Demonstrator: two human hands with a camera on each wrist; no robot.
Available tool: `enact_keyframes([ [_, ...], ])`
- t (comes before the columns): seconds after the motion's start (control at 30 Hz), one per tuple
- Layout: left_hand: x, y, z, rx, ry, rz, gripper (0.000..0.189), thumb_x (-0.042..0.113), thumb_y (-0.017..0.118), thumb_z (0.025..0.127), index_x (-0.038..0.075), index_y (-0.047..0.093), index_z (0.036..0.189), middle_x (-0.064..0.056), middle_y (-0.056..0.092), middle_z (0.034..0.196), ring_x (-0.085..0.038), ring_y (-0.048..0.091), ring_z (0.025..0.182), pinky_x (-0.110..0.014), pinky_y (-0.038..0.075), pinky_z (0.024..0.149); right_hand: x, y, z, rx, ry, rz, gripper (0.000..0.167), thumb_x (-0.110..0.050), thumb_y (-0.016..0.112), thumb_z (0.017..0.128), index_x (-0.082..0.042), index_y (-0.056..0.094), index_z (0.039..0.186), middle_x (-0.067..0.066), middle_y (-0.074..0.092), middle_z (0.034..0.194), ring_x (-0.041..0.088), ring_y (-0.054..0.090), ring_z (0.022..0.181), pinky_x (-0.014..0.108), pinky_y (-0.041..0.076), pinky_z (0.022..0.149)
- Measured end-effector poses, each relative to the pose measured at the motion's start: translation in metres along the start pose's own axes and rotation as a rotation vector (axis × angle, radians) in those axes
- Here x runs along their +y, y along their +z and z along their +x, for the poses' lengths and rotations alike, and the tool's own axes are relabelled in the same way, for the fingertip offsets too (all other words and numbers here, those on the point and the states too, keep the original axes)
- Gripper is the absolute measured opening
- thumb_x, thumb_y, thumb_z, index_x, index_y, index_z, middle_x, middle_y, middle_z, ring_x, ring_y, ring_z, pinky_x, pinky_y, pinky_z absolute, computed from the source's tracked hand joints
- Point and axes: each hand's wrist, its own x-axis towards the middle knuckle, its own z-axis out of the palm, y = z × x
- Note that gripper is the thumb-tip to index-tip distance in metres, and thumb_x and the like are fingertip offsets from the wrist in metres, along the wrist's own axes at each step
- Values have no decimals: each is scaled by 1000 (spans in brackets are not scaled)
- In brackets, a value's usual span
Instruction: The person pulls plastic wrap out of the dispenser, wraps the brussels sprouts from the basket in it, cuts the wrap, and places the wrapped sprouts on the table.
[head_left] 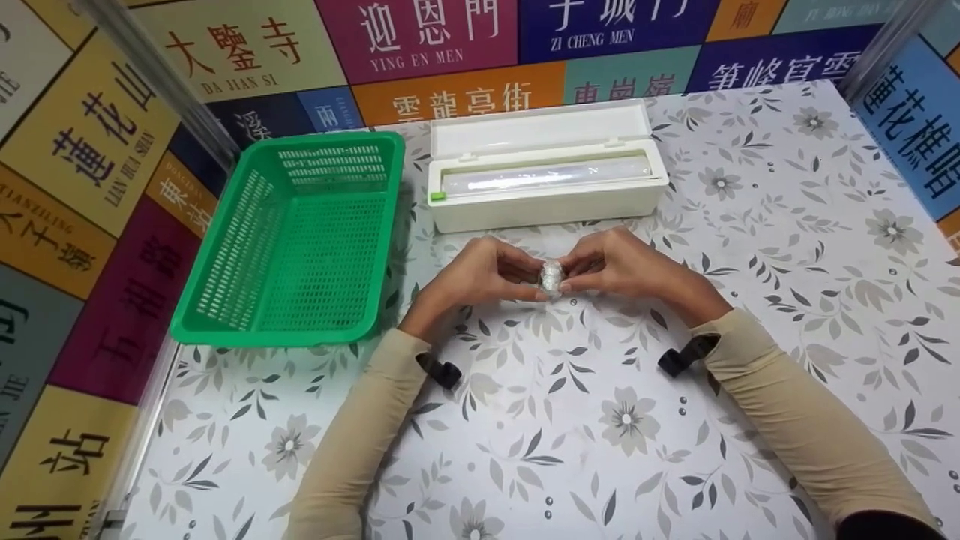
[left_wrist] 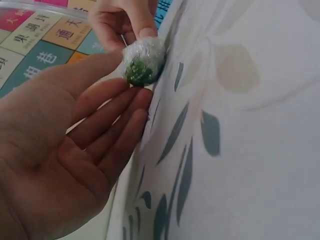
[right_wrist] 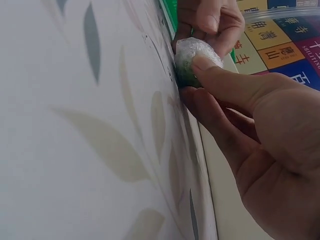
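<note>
A small round bundle in clear cling film (head_left: 551,278), with something dark green showing through the film, is held between both hands, close over the patterned table. My left hand (head_left: 487,271) has its thumb on one side of the bundle and fingertips on the other. Thumb and fingers of my right hand (head_left: 621,264) pinch the bundle from the opposite side. In the right wrist view, the right thumb (right_wrist: 220,75) presses on the film. The green content shows low in the bundle (left_wrist: 140,71) in the left wrist view.
Behind the hands stands a white cling film box (head_left: 547,214), lid raised, with a film roll (head_left: 547,176) inside and a green slider (head_left: 438,196) at its left end. A green plastic basket (head_left: 367,300) sits to the left. Panels with printed characters (head_left: 427,34) border the table.
</note>
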Motion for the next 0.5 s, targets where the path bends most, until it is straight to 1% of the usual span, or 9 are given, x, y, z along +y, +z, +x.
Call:
enact_keyframes([
  [0.1, 4, 4, 2, 24, 7, 156, 42, 31, 97, 83, 10, 81, 117, -4, 85, 110, -14, 81, 98, -24, 64, 87, 2, -1, -1, -3, -64, -60, 31, -18, 87, 93, -11, 82, 123, 5, 82, 106, 16, 74, 88, 23, 60, 78],
  [0.2, 7, 9, 3, 77, 34, 337, 36, 38, 94, 86, 13, 82, 109, 0, 85, 105, -12, 80, 95, -24, 63, 84, 3, -2, -1, -17, -101, -79, 30, -17, 82, 98, -10, 80, 127, 6, 81, 107, 15, 70, 90, 26, 56, 80],
  [0.23, 8, 11, 3, 90, 39, 371, 33, 39, 92, 88, 14, 82, 107, 0, 85, 104, -11, 80, 95, -25, 63, 84, 2, -2, -1, -21, -107, -80, 29, -17, 80, 99, -9, 80, 127, 6, 81, 107, 16, 70, 91, 27, 56, 81],
  [0.3, 11, 13, 3, 107, 40, 410, 30, 37, 90, 90, 13, 83, 108, 0, 85, 103, -12, 81, 95, -27, 63, 85, 1, -2, -1, -40, -86, -54, 30, -20, 78, 101, -8, 79, 128, 7, 80, 109, 17, 71, 95, 28, 59, 86],
  [0.37, 13, 14, 3, 112, 31, 445, 31, 36, 88, 90, 13, 83, 111, -1, 85, 105, -12, 81, 98, -29, 64, 86, -1, -2, -1, -53, -51, -25, 32, -22, 80, 100, -6, 79, 129, 8, 79, 109, 19, 74, 97, 28, 62, 90],
  [0.43, 16, 15, 3, 104, 17, 482, 34, 38, 86, 90, 14, 83, 114, -1, 85, 106, -13, 80, 98, -31, 64, 86, -3, -1, -1, -51, -5, -16, 35, -24, 83, 97, -7, 79, 128, 9, 79, 109, 20, 76, 97, 26, 64, 88],
  [0.5, 19, 16, 3, 90, 8, 521, 35, 41, 85, 91, 15, 83, 115, 1, 85, 107, -13, 79, 98, -33, 63, 84, -5, 0, -1, -43, 33, -17, 38, -23, 87, 93, -7, 79, 127, 9, 79, 109, 21, 79, 96, 24, 65, 85],
])
